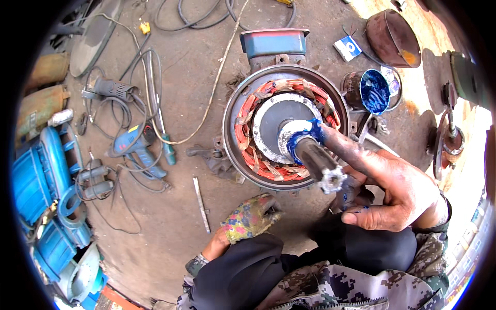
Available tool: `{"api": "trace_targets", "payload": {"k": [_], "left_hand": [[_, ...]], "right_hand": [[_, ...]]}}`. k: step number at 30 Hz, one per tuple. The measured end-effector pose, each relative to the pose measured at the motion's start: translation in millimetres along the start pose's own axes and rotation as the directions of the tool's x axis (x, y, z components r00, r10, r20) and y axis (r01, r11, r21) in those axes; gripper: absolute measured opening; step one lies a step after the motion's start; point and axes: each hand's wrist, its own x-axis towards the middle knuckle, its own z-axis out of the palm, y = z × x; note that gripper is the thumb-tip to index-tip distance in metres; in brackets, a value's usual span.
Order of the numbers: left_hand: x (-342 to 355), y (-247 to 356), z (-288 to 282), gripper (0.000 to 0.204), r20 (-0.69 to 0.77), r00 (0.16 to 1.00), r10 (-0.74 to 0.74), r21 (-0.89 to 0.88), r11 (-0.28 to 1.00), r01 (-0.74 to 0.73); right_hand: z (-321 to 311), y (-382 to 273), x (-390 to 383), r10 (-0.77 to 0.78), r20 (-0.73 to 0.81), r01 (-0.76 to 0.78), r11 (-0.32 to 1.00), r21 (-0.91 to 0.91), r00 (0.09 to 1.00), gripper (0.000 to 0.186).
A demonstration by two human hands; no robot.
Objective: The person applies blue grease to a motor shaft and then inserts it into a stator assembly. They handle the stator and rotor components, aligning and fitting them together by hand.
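An electric motor (pixel 231 111) stands upright on the ground before me, its round housing around copper-red windings (pixel 248 150). A metal shaft (pixel 316 156) rises from the rotor's middle toward me, with blue grease (pixel 295 140) around the bearing at its base. My bare right hand (pixel 395 188) is open beside the shaft. Its index finger is stretched out, the tip touching the grease; the thumb stands apart and the other fingers bend, partly hidden. My left hand (pixel 251 218), in a flowered glove, rests near my left knee, loosely curled and open, with nothing visible in it.
Right of the motor stands a can (pixel 356 90) of blue grease, near a small blue-and-white box (pixel 347 48) and a rusty metal ring (pixel 382 39). On the left lie a blue power drill (pixel 135 147), a grinder (pixel 116 89), tangled cables and blue motor housings (pixel 33 175).
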Motion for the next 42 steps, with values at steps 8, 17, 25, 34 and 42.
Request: {"api": "trace_targets", "payload": {"k": [8,17,25,34,42], "left_hand": [[22.0,19.2,16.9,0.024,0.008,0.997,-0.071,0.123,0.990,0.069],[11.4,20.6,24.0,0.024,-0.027,0.993,-0.119,0.096,0.988,0.121],[11.7,13.7,30.4,0.024,-0.035,0.995,-0.096,0.057,0.994,0.098],[-5.6,3.8,30.6,0.025,-0.093,0.990,-0.104,0.034,0.994,0.108],[-20.5,-13.6,41.6,0.025,-0.269,0.951,-0.152,-0.348,0.936,0.051]], "right_hand": [[40.5,73.6,4.6,-0.290,-0.050,0.293,0.929,0.224,0.956,0.112],[66.4,96.0,10.6,-0.382,-0.357,0.477,0.289,0.830,0.852,0.094],[83.3,101.5,21.1,-0.543,-0.207,0.228,-0.030,0.973,0.813,0.103],[97.2,109.4,36.0,-0.572,-0.196,0.251,0.017,0.968,0.797,0.107],[99.0,110.7,42.7,-0.607,-0.225,0.311,0.039,0.950,0.762,0.108]]}}
